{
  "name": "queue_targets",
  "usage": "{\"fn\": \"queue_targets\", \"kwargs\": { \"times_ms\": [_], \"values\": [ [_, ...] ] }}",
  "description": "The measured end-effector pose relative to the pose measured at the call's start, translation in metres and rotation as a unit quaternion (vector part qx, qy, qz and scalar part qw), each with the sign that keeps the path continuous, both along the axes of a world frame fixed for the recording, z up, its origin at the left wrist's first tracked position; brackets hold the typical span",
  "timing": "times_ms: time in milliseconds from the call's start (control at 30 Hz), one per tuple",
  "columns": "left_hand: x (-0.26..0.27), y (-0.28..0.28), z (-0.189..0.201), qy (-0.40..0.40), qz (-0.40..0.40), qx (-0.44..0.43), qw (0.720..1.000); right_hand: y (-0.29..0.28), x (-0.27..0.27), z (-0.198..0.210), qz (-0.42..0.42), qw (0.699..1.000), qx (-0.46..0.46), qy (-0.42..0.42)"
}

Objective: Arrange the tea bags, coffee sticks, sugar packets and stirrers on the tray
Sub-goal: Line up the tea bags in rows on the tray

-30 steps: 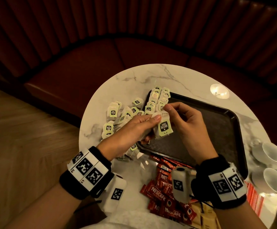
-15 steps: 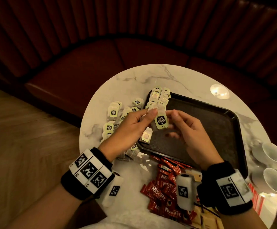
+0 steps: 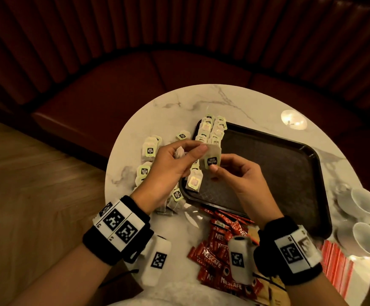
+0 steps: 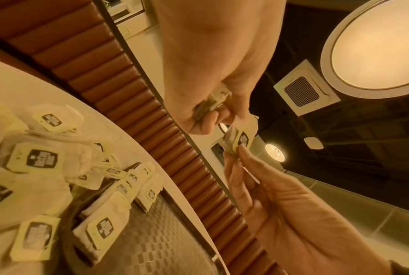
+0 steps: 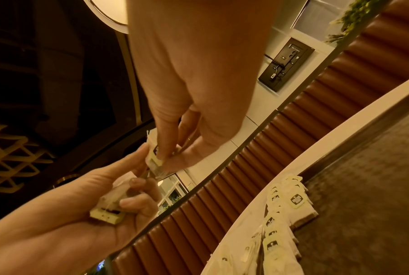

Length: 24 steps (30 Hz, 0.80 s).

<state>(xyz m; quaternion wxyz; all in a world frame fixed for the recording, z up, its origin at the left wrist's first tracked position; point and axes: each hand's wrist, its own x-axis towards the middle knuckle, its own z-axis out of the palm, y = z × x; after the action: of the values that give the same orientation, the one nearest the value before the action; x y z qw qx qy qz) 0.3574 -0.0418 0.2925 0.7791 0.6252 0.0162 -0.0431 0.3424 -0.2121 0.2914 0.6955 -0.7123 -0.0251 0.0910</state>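
Note:
Over the left end of the black tray [image 3: 267, 138], both hands hold one tea bag [image 3: 210, 159]. My left hand [image 3: 198, 151] pinches its top edge and keeps more tea bags [image 4: 212, 100] bunched in its curled fingers. My right hand [image 3: 214, 171] pinches the bag's lower edge [image 5: 155, 156]. A neat row of tea bags [image 3: 212, 131] lies in the tray's far left corner. A single tea bag [image 3: 194, 182] lies near the tray's left rim. Loose tea bags [image 3: 148, 151] are scattered on the marble table left of the tray.
Red coffee sticks [image 3: 212, 255] are piled on the table in front of the tray, with brown packets [image 3: 270, 292] beside them. Red-striped stirrers [image 3: 334, 261] lie at the near right. Two white cups [image 3: 364, 204] stand on the right edge. A bench curves behind the table.
A tea bag has appeared on the tray near its left rim. The right hand let go of the held bag's top and now pinches its lower edge, while the left hand took its top.

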Motion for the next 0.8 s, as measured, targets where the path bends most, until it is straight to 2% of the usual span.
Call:
{"fn": "queue_targets", "kwargs": {
  "times_ms": [200,333,400,467,567,700,800],
  "values": [
    [0.002,0.001,-0.013,0.010,-0.004,0.020,1.000,0.000,0.009,-0.010,0.017,0.999,0.004,0.037],
    [0.005,0.003,-0.019,0.028,0.007,0.017,0.999,-0.001,0.016,-0.022,0.020,0.996,-0.038,0.077],
    [0.006,0.005,-0.023,0.070,0.012,0.003,0.997,-0.004,0.028,-0.032,-0.027,0.992,-0.018,0.123],
    [0.008,0.009,-0.028,0.149,0.035,-0.039,0.987,-0.012,0.045,-0.045,-0.091,0.983,-0.003,0.161],
    [0.010,0.015,-0.036,0.229,0.056,-0.052,0.970,-0.023,0.075,-0.072,-0.120,0.976,-0.067,0.170],
    [0.008,0.017,-0.042,0.238,0.041,-0.036,0.970,-0.027,0.105,-0.106,-0.121,0.965,-0.144,0.183],
    [0.006,0.019,-0.045,0.228,0.041,-0.033,0.972,-0.022,0.118,-0.122,-0.120,0.959,-0.159,0.199]
  ]
}}
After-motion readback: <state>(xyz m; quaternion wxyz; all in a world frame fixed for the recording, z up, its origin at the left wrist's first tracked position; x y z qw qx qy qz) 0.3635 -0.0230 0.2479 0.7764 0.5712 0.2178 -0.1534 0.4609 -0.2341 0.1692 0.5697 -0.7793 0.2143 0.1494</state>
